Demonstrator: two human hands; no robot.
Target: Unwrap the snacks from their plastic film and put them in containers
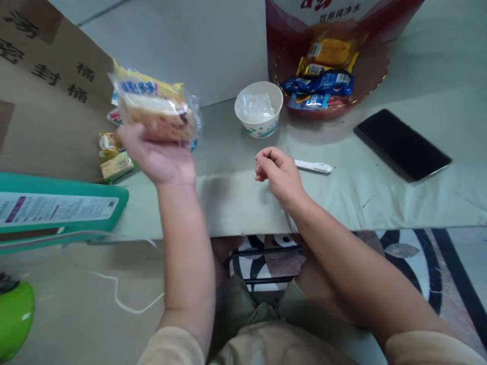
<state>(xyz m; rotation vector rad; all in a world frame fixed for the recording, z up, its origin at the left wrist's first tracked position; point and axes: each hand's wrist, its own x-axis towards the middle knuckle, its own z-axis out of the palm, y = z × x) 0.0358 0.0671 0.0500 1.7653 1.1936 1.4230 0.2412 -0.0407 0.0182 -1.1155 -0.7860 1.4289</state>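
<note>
- Nearest cam: both forearms, beige sleeves at lower edge, lap in olive trousers below desk (236, 203) edge.
- Left hand (162, 157) was raised above desk, palm up, fingers curled under a wrapped cake snack (155, 109); clear plastic wrapper w/ yellow-blue print on top. Packet sat in the palm, held from below, well off the surface.
- Right hand (276, 170) was loosely curled, fingers bent inward, holding nothing visible; hovered just above or on desk near front edge, cannot tell which.
- White pen-like stick (314, 166) lay flat on desk just beside right hand, apart from it.
- Paper cup (258, 109) stood upright behind, w/ crumpled clear plastic inside.
- Red-tinted bowl (342, 81) further back right held several wrapped snacks, yellow and blue.
- Black phone (401, 144) lay face up, right side, well apart from hands.
- Small packets (114, 154) lay by cardboard box (45, 91) at left; teal box (57, 208) near front-left edge.
- Risk, judged: packet was supported from below only, no top grip seen; a tilt of the palm could let the slick wrapper slide off toward desk edge or floor.
- Risk, judged: cup was light and near both hands' path; a brush from the forearm could tip it.
</note>
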